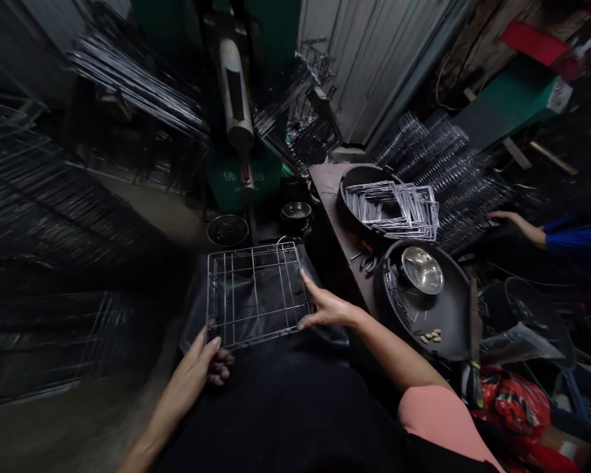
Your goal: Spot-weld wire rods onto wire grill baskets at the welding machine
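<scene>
A rectangular wire rack (255,289) lies over a dark cloth on the lap, with a round wire loop at its far right corner. My left hand (204,361) grips its near left corner, thumb on top and fingers curled beneath. At the right side, my right hand (320,305) holds the frame between thumb and fingers. Beyond the rack stands a machine with a metal cylinder (236,98) pointing down. A dark bowl (228,230) and a small metal bowl (296,211) sit near its base.
To the right, one black pan (349,177) holds stacked wire frames (398,209); another (453,315) holds a steel bowl (422,269). Wire racks (54,197) are piled left. At far right, another person's hand (507,217) reaches toward stacked wire parts (443,164).
</scene>
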Demonstrator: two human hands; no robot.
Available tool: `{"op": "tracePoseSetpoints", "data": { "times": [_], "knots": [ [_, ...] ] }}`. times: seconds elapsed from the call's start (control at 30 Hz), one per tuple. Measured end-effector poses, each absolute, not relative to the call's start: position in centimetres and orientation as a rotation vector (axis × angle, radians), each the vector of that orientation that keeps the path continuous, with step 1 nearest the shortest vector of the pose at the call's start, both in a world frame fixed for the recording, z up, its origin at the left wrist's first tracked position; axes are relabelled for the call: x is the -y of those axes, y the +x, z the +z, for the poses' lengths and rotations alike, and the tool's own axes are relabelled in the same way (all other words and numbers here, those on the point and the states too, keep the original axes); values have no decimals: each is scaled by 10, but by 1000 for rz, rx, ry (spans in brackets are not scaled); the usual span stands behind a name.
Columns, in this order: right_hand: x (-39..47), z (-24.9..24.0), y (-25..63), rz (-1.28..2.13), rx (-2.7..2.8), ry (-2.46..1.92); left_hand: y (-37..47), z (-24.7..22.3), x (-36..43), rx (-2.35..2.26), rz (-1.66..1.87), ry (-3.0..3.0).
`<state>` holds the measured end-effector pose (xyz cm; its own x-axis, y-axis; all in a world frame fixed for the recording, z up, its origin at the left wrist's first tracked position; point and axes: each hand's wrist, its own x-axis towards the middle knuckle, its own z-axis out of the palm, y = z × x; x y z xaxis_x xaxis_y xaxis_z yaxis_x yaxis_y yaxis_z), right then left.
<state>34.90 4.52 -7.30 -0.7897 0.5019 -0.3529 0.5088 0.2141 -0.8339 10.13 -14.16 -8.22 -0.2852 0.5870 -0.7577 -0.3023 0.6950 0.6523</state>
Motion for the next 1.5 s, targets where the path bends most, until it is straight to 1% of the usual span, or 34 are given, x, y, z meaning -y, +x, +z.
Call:
{"op": "tracePoseSetpoints", "data": {
  "times": [0.13, 0.3, 0.4, 0.5, 0.6, 0.67, 0.9, 1.1, 1.23, 1.5],
  "knots": [
    [-46, -73, 350, -1693, -2424, 996, 106, -86, 143, -1540, 1040, 160],
    [-41, -72, 356, -1731, -2463, 1010, 100, -82, 151, -1775, 1132, 423],
    [-36, -76, 356, -1780, -2443, 1142, 97, -76, 148, -1780, 1150, 479],
    [-33, -85, 348, -1803, -2452, 1372, 95, -74, 144, -1729, 1149, 429],
    [-34, -93, 336, -1662, -2623, 1625, 94, -74, 142, -1703, 1141, 417],
    [-36, -96, 328, -1527, -2757, 1700, 93, -75, 142, -1701, 1130, 423],
    [-32, -93, 320, -1160, -2969, 1681, 88, -73, 142, -1749, 1094, 409],
    [-29, -88, 319, -981, -3031, 1663, 89, -69, 140, -1850, 1034, 411],
    [-28, -86, 317, -940, -3023, 1626, 87, -74, 140, -1890, 1008, 483],
    [-26, -84, 317, -1032, -2981, 1574, 84, -84, 143, -1892, 990, 601]
  ]
}}
